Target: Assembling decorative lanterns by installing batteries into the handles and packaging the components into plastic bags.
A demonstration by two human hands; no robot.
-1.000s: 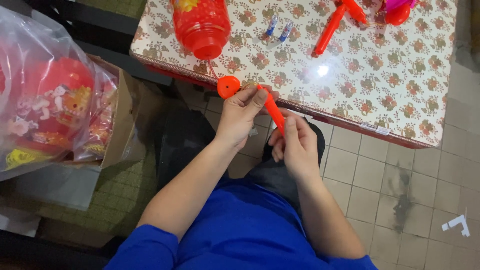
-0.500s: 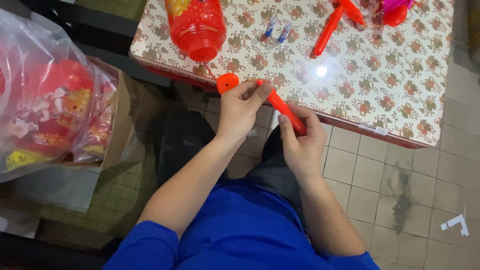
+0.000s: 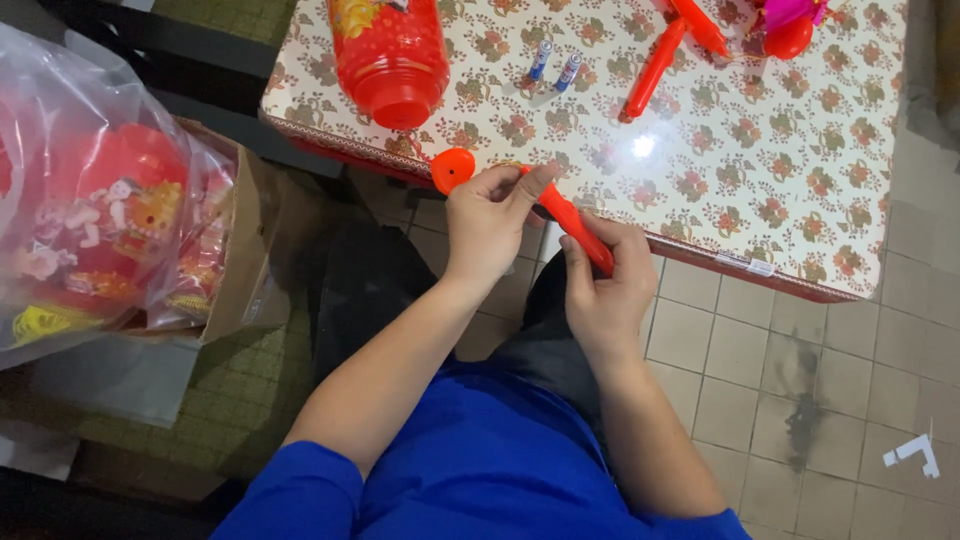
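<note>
Both my hands hold one orange plastic stick (image 3: pixel 562 210) with a round disc end (image 3: pixel 452 168), just in front of the table's near edge. My left hand (image 3: pixel 492 218) grips the upper part near the disc, thumb and fingers pinched on it. Around the stick's lower end my right hand (image 3: pixel 600 280) is wrapped. On the floral tablecloth (image 3: pixel 800 180) lie a red plastic lantern (image 3: pixel 390 55), two small batteries (image 3: pixel 555 66) and another orange stick (image 3: pixel 650 70).
A clear plastic bag of red lanterns (image 3: pixel 95 215) sits in a cardboard box (image 3: pixel 245 250) at my left. More red and pink plastic parts (image 3: pixel 785 25) lie at the table's far side. Tiled floor (image 3: pixel 800 380) spreads to the right.
My hands and the orange stick have shifted slightly right and up toward the table edge. My right hand has slid along the stick's lower end.
</note>
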